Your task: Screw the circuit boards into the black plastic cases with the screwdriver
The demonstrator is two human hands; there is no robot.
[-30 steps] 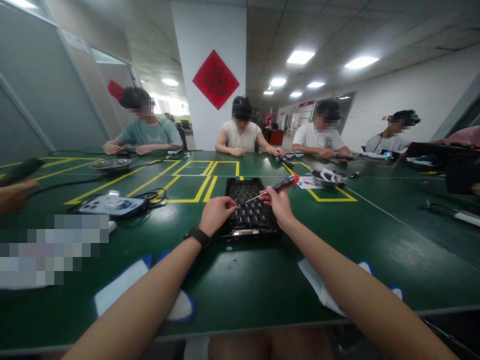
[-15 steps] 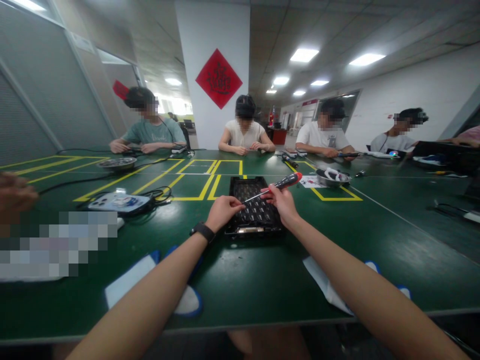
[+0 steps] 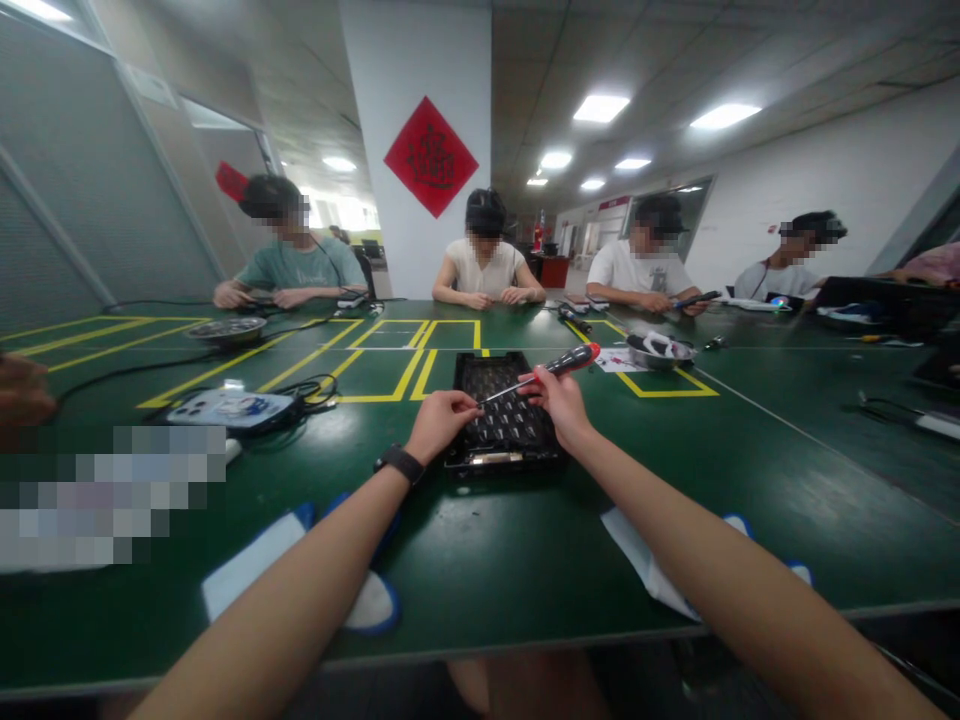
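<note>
A black flat device with a gridded surface (image 3: pixel 504 412) lies on the green table (image 3: pixel 525 540) in front of me. My right hand (image 3: pixel 559 403) is closed round a screwdriver (image 3: pixel 561 366) with a red and black handle, its thin shaft slanting down to the left. My left hand (image 3: pixel 442 420), a black watch on its wrist, pinches at the shaft's tip over the device's left edge. What the fingertips hold there is too small to make out.
White cloths with blue edging (image 3: pixel 300 570) lie under both forearms. A phone with cables (image 3: pixel 229 408) sits at the left, metal bowls (image 3: pixel 660 352) farther back. Several people sit at the far side. Another person's hand (image 3: pixel 22 390) shows at the left edge.
Both hands stay at the device. The screwdriver's tip and my left fingers have come closer together; the view has shifted slightly.
</note>
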